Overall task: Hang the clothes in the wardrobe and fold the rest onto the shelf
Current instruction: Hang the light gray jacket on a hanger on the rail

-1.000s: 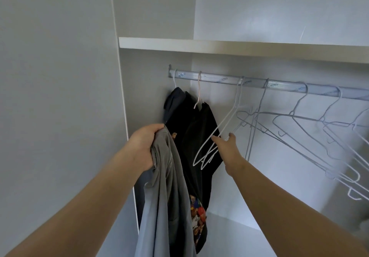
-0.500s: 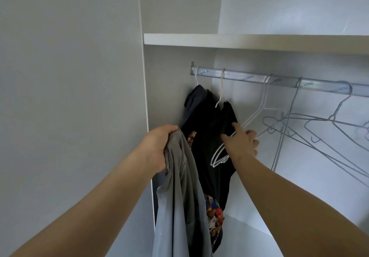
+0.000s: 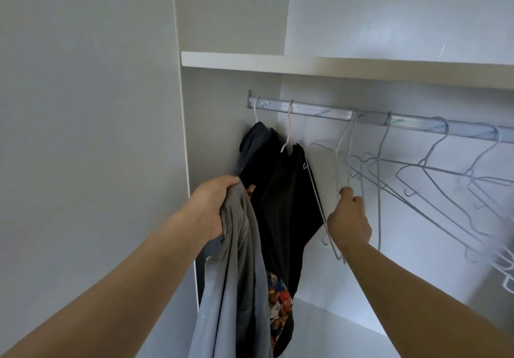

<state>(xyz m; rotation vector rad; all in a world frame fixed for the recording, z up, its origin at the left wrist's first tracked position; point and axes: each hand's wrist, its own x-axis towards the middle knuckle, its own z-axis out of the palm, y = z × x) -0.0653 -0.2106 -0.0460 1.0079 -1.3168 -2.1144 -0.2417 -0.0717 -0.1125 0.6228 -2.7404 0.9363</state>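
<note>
The left hand (image 3: pixel 214 207) grips the grey garment (image 3: pixel 236 274), which hangs straight down, while the right hand (image 3: pixel 349 221) curls round a wire hanger (image 3: pixel 337 162) just right of it, hooked on the rail (image 3: pixel 306 108).

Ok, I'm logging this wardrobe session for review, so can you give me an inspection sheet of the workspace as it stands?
Surface: shelf above the rail; only its front edge shows, its top is hidden.
Job's things: grey garment dangling in hand; dark garments hung at the rail's left end; wire hanger with its hook up at the rail.
Clutter: empty hangers crowd the rail to the right.
Grippers: left hand grips the grey garment; right hand grips the wire hanger.
Cables: nothing seen.
Surroundings: white wardrobe panels.
</note>
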